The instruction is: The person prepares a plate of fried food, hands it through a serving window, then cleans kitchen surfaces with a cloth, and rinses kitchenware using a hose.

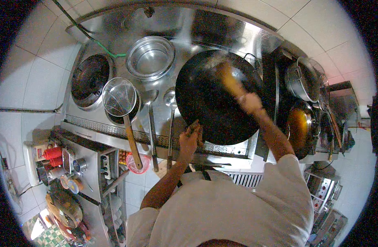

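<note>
A large dark wok sits on the stainless steel range, tilted or level I cannot tell. My right hand grips a brush-like tool, yellowish brown and blurred, whose far end meets the wok's inner surface in a pale smear. At the wok's near left rim, my left hand is closed on the rim, seemingly with a dark cloth under the fingers. Left of the wok lie a steel ladle and a second long-handled utensil, handles towards me.
A wooden-handled strainer rests left of the utensils. Behind it stands a round metal basin, with an empty burner farther left. Pots stand at right. A steel side counter holds red bottles and small containers.
</note>
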The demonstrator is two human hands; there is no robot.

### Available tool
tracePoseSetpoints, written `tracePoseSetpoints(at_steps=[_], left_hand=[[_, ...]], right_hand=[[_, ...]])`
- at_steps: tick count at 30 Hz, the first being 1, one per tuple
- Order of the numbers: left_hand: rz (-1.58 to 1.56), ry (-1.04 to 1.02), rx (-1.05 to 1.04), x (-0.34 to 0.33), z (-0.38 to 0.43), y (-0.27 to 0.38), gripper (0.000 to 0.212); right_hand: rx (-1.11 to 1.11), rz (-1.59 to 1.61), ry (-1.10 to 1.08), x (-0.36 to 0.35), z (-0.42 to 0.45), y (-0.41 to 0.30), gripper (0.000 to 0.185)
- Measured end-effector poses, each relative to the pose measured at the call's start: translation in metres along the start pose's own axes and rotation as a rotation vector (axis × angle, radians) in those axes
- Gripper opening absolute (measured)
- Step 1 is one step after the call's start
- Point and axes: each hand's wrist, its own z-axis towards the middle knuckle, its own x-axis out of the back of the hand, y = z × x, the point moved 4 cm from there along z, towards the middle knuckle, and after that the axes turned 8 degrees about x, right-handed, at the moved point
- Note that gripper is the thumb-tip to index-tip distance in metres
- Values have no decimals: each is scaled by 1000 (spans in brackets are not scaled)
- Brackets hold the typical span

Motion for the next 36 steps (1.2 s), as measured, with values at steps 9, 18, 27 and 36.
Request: tracePoseSetpoints(at_steps=[9,18,27,36], left_hand=[[202,181,-38,9,6,-5,30],[42,116,-73,26,25,-37,29],[228,280,25,0,-5,-8,22],[86,178,-95,-2,-8,-23,30]], right_hand=[[365,-54,-263,61,-69,-71,39],[376,-125,-258,118,-73,-99,48],[-14,241,300,107,-7,-72,45],[392,298,-426,48,-123,-68,46]])
